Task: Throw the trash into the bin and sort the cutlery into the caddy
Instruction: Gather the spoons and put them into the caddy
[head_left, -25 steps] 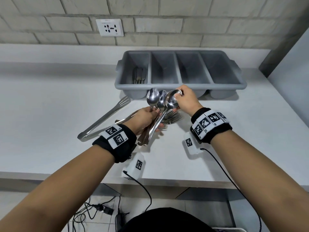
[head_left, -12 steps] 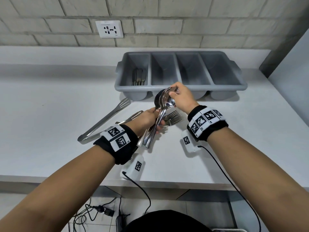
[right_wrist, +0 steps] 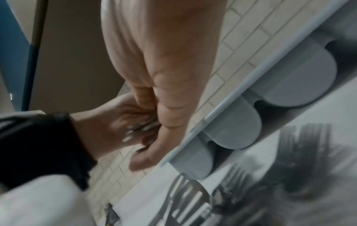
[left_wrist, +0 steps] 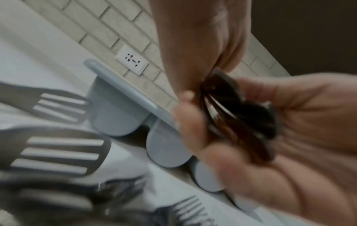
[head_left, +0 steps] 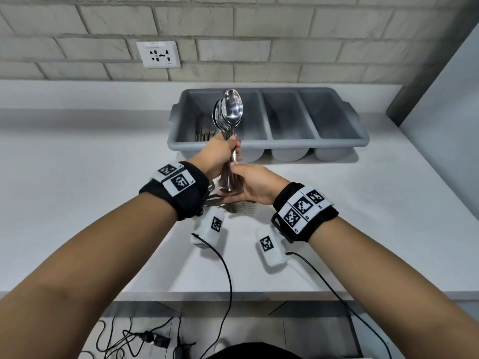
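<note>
Both hands are closed on one bundle of spoons held upright at the centre of the head view: the left hand is wrapped round the upper part of the handles, just under the stacked bowls, while the right hand is curled round the lower ends of the same handles, directly below the left. The spoon bowls are seen in front of the left half of the grey caddy, which is set on the white tabletop against the brick wall in the upper middle of the frame. Four compartments are counted in the caddy; dark-handled cutlery is lying in the leftmost one, partly hidden by the left hand. Beneath the hands, on the tabletop, a few forks are left lying, and in the blurred left wrist view the slotted heads of a pair of tongs are seen at the left of the frame, beside the caddy's rounded base. A white wall socket is fixed to the bricks at the upper left. Marker-printed black bands are worn on both wrists, and cables are trailed from them over the tabletop edge at the bottom of the frame.
</note>
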`<action>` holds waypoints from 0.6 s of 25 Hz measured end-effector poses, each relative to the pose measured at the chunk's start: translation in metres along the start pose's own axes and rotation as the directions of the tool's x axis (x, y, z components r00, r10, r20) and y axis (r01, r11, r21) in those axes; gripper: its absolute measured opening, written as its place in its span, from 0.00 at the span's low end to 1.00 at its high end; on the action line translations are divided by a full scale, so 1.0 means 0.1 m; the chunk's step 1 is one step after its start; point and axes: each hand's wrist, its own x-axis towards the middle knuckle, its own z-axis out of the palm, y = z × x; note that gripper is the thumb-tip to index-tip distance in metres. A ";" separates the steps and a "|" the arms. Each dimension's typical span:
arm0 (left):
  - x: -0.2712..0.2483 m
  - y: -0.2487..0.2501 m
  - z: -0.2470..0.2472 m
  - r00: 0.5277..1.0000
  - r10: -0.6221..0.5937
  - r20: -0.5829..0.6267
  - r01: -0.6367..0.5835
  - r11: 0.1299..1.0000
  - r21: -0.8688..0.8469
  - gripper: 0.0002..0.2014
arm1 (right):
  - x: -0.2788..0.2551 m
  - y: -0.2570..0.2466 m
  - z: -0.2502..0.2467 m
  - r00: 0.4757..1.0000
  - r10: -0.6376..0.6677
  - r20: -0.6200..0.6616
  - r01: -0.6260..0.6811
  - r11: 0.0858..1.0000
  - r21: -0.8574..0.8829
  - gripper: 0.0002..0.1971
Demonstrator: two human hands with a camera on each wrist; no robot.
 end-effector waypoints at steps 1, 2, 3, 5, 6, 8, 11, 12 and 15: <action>0.06 0.06 0.01 1.000 0.000 0.018 0.000 1.000 0.004 0.14 | 0.03 -0.06 0.01 0.998 -0.035 -0.050 0.035 0.999 0.005 0.12; 0.11 0.13 0.04 0.999 -0.009 0.035 0.009 1.000 0.005 0.13 | 0.07 -0.14 0.00 0.991 -0.076 -0.108 0.073 0.997 -0.026 0.12; 0.18 0.19 0.06 0.999 -0.022 0.042 0.022 1.000 0.015 0.13 | 0.11 -0.20 -0.03 0.980 -0.120 -0.157 0.107 0.990 -0.088 0.11; 0.31 0.30 0.12 0.998 -0.044 0.045 0.042 0.998 0.043 0.13 | 0.23 -0.36 -0.12 0.957 -0.186 -0.221 0.144 0.970 -0.195 0.12; 0.39 0.35 0.15 0.997 -0.052 0.051 0.049 0.997 0.051 0.14 | 0.30 -0.44 -0.17 0.946 -0.206 -0.249 0.148 0.961 -0.232 0.13; 0.59 0.44 0.19 0.995 -0.089 0.039 0.085 0.992 0.097 0.16 | 0.45 -0.64 -0.27 0.932 -0.211 -0.295 0.141 0.960 -0.242 0.15; 0.89 0.54 0.22 0.981 -0.195 -0.016 0.194 0.957 0.215 0.18 | 0.72 -0.86 -0.41 0.922 -0.172 -0.347 0.090 0.966 -0.242 0.16; 0.98 0.57 0.23 0.977 -0.211 -0.036 0.213 0.943 0.257 0.18 | 0.82 -0.90 -0.45 0.918 -0.159 -0.363 0.061 0.962 -0.265 0.17; 1.30 0.53 0.22 0.964 -0.263 -0.035 0.255 0.882 0.396 0.17 | 1.14 -0.94 -0.59 0.911 -0.105 -0.399 -0.032 0.946 -0.322 0.18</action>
